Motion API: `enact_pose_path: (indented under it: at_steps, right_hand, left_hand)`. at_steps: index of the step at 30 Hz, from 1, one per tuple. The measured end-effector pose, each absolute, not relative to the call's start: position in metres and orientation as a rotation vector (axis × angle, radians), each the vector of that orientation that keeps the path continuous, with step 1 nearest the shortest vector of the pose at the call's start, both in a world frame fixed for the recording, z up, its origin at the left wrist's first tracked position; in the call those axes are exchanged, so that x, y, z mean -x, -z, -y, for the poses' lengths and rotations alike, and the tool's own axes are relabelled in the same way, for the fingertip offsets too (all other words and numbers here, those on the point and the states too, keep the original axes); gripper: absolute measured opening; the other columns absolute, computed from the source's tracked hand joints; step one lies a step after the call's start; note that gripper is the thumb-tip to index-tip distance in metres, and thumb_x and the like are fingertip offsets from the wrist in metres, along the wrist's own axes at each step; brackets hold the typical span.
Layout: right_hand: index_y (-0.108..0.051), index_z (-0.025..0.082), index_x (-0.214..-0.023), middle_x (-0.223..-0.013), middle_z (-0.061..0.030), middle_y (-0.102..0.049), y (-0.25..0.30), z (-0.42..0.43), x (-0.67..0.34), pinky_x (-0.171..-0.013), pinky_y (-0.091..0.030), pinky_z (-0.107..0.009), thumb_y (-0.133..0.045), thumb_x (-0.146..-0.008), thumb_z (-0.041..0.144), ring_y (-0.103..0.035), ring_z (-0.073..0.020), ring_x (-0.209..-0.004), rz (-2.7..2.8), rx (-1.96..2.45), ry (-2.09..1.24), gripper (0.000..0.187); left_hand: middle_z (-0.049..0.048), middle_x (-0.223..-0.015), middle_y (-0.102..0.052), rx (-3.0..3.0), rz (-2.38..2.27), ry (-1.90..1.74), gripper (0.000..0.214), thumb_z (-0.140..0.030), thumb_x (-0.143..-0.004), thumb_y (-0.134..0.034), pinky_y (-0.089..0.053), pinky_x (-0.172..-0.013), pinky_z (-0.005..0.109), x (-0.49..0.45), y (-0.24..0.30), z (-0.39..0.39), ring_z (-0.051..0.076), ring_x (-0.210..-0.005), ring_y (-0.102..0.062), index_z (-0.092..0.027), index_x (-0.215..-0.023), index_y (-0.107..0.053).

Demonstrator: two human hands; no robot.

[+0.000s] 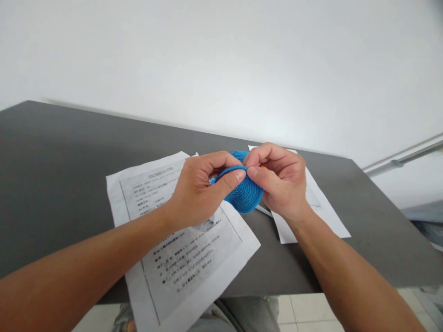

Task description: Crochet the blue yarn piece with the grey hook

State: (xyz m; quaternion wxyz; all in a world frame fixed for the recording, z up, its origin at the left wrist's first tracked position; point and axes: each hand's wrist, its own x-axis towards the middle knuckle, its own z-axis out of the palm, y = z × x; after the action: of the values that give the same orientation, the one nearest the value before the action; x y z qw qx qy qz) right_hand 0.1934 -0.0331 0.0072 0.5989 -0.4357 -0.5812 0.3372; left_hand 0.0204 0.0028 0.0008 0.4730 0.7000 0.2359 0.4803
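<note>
A blue crocheted piece [245,196], rounded like a small cap, is held up over the table between both hands. My left hand [199,189] pinches its upper rim with thumb and fingers. My right hand [281,182] is closed on the same rim from the right, fingertips meeting the left thumb. A small orange bit [263,167] shows by the right fingers; I cannot make out what it is.
A printed sheet [180,258] lies under the left wrist and overhangs the near edge of the dark grey table [51,175]. A second sheet [318,203] lies under the right hand. A white wall stands behind; a metal rail [404,159] at right.
</note>
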Motion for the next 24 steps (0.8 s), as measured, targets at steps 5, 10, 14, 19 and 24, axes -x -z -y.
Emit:
enact_pose_path:
  at_steps: [5,10,14,19,24]
  right_hand:
    - [-0.072,0.024,-0.071,-0.062,0.0038,-0.061,-0.0087,0.0343,-0.1914,-0.053,-0.038,-0.030,-0.078,-0.075,0.019,-0.050,-0.0132,-0.056,1.296,0.991,-0.771,0.009]
    - [-0.072,0.024,-0.072,-0.063,0.0036,-0.062,-0.0073,0.0333,-0.1921,-0.053,-0.038,-0.030,-0.077,-0.075,0.019,-0.050,-0.0134,-0.057,1.281,0.978,-0.792,0.008]
    - [-0.072,0.024,-0.073,-0.063,0.0039,-0.062,-0.0067,0.0335,-0.1930,-0.053,-0.039,-0.030,-0.078,-0.076,0.017,-0.051,-0.0130,-0.056,1.278,0.942,-0.840,0.009]
    - [-0.076,0.023,-0.075,-0.064,0.0042,-0.065,-0.0069,0.0337,-0.1930,-0.052,-0.040,-0.028,-0.080,-0.075,0.017,-0.052,-0.0117,-0.055,1.272,0.915,-0.857,0.008]
    - [-0.075,0.023,-0.074,-0.062,0.0042,-0.064,-0.0073,0.0320,-0.1916,-0.050,-0.041,-0.027,-0.081,-0.074,0.018,-0.051,-0.0114,-0.053,1.269,0.916,-0.851,0.008]
  left_hand:
    - [-0.0007,-0.068,-0.067,-1.624,-0.540,-1.144,0.014,-0.027,-0.089,-0.074,-0.043,-0.053,0.026,-0.0192,0.0011,-0.0015,0.012,-0.058,-0.055,-0.018,-0.078,-0.075]
    - [-0.0008,-0.065,-0.065,-1.594,-0.592,-1.163,0.015,-0.026,-0.087,-0.073,-0.041,-0.049,0.025,-0.0198,0.0011,-0.0011,0.012,-0.056,-0.053,-0.019,-0.073,-0.072]
    - [-0.0016,-0.062,-0.063,-1.599,-0.598,-1.173,0.016,-0.024,-0.086,-0.072,-0.038,-0.048,0.024,-0.0207,0.0002,-0.0009,0.011,-0.054,-0.051,-0.019,-0.070,-0.071]
    - [-0.0020,-0.062,-0.062,-1.618,-0.602,-1.190,0.017,-0.023,-0.086,-0.071,-0.038,-0.048,0.023,-0.0206,-0.0004,-0.0010,0.010,-0.055,-0.050,-0.018,-0.070,-0.071]
    - [-0.0019,-0.062,-0.062,-1.638,-0.622,-1.182,0.017,-0.024,-0.086,-0.070,-0.037,-0.048,0.022,-0.0206,-0.0015,-0.0008,0.010,-0.055,-0.050,-0.018,-0.070,-0.071]
